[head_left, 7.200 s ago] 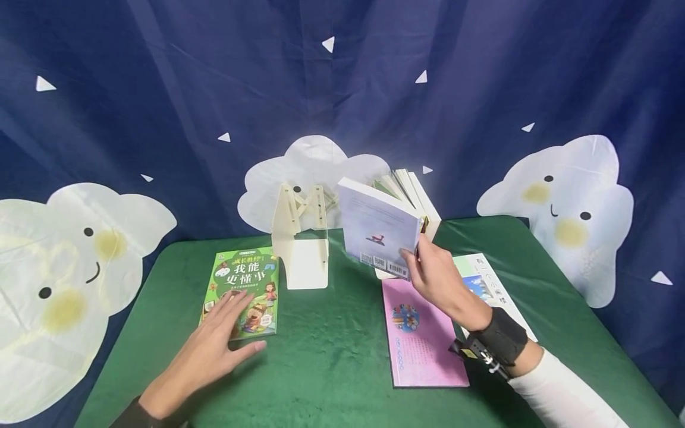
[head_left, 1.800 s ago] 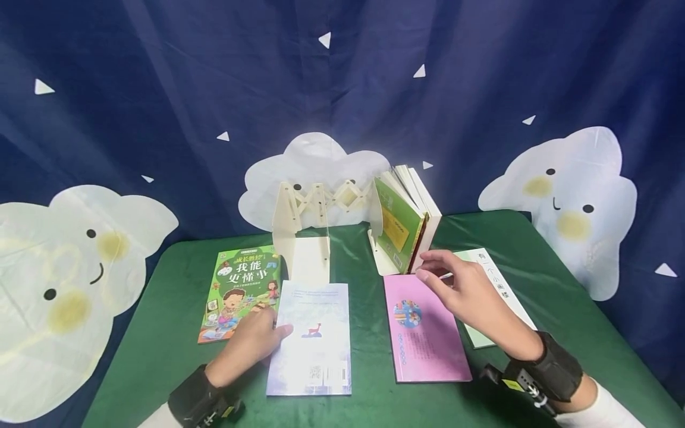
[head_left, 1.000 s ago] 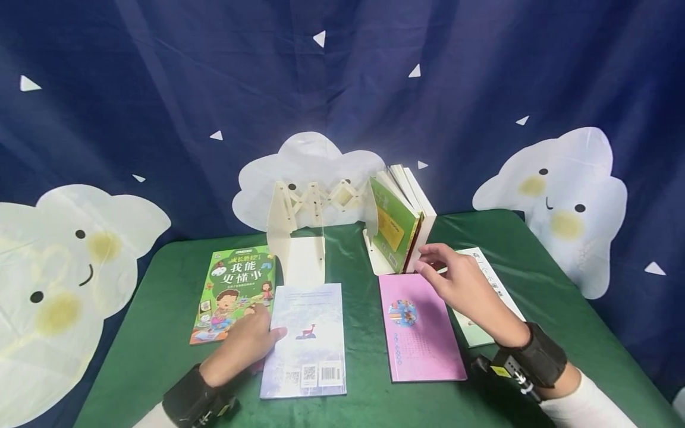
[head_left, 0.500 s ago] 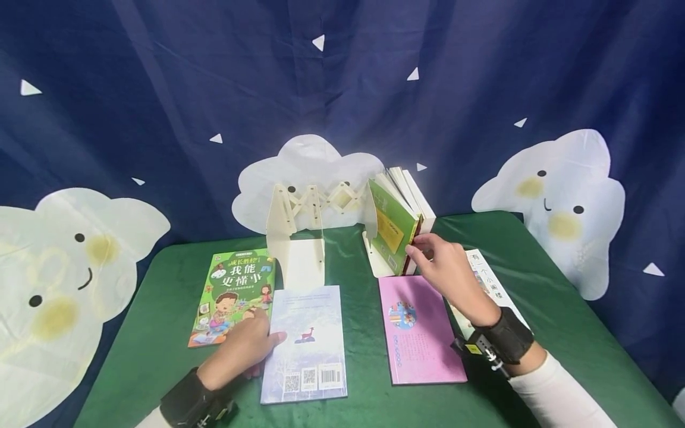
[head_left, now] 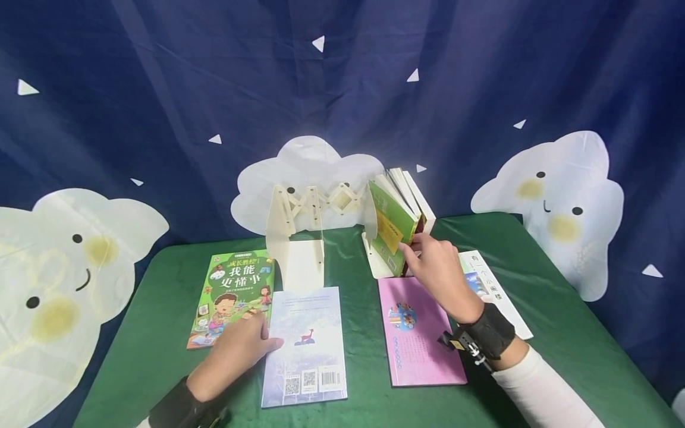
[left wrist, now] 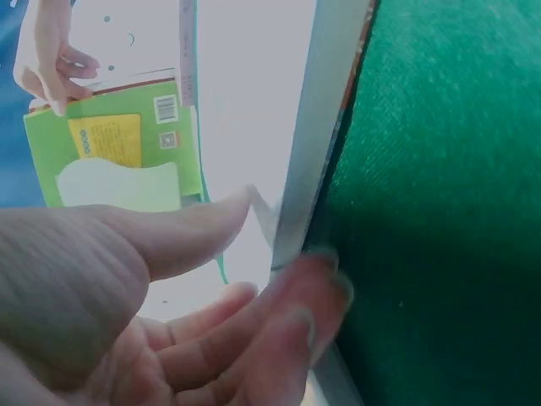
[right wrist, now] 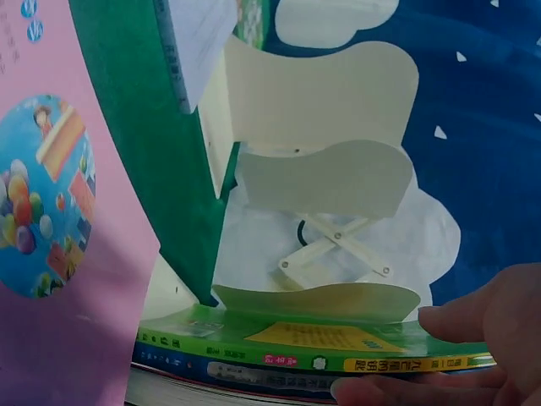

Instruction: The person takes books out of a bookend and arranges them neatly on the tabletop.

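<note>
My left hand (head_left: 235,351) pinches the left edge of a pale lavender book (head_left: 307,351) with a deer on its cover, thumb on top; the left wrist view shows its fingers (left wrist: 279,338) at the underside. A green book (head_left: 389,223) with a yellow panel leans among upright books on the right side of a cream expandable bookend (head_left: 302,261). At that book's spine is my right hand (head_left: 441,270), its thumb on the green cover and its other fingers on the far side. In the right wrist view, a dark blue book (right wrist: 194,365) lies against the green one.
A green children's book (head_left: 235,285) lies at left, partly behind the left hand. A pink book (head_left: 423,356) lies at right, beside a white book (head_left: 497,291) partly covered by the right arm. Green cloth (head_left: 364,351) covers the table before a dark blue curtain (head_left: 342,77).
Earlier the right hand held the lavender book near the upright books; it then lay before the left hand. Since then the right hand has moved left onto the green book and taken hold of it.
</note>
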Demonstrator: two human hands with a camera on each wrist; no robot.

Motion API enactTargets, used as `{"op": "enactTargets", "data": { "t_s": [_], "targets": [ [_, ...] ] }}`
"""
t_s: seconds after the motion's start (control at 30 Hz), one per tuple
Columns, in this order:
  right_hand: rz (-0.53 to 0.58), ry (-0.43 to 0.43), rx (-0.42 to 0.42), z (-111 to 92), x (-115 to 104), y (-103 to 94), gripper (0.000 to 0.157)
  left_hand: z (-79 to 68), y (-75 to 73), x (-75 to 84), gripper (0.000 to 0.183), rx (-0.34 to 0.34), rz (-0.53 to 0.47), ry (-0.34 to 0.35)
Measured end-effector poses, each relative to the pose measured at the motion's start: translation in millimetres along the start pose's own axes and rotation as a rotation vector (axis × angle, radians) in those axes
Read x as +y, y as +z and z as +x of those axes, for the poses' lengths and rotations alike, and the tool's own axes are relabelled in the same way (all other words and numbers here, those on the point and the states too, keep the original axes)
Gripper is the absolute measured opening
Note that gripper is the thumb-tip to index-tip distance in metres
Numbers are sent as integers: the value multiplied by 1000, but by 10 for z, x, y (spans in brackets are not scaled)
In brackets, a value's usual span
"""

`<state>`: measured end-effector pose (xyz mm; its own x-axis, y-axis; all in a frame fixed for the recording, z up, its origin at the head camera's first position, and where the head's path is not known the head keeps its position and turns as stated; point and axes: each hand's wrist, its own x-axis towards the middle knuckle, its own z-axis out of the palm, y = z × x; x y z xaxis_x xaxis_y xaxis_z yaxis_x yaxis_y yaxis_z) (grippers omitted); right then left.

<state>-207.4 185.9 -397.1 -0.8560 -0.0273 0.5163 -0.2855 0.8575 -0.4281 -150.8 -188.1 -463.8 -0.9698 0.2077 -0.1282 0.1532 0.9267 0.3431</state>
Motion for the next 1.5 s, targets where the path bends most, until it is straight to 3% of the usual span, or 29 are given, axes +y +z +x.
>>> {"op": "enactTargets", "data": {
  "t_s": [0.13,0.33,0.4,0.57,0.67,0.83,1.2,1.5],
  "targets": [
    [-55,-15,24,29,-24,62,26,-69,-47,0,34,120,21,65],
    [-137,10,16,55,-42,156,39,-148,-94,9,26,248,52,138],
    [-140,14,18,61,-52,175,40,-172,-110,3,26,300,65,194],
    [-118,23,27,70,-82,206,39,-220,-148,-41,37,407,72,409],
    [-93,46,24,60,-92,240,36,-246,-171,-55,47,364,82,464],
    [-75,52,20,34,-97,322,34,-280,-176,-69,57,256,94,477],
    [-79,24,29,63,-38,393,28,-340,-163,-140,78,227,164,523],
    [-34,-183,159,73,3,278,18,-373,-163,-137,84,236,213,518]
  ]
}}
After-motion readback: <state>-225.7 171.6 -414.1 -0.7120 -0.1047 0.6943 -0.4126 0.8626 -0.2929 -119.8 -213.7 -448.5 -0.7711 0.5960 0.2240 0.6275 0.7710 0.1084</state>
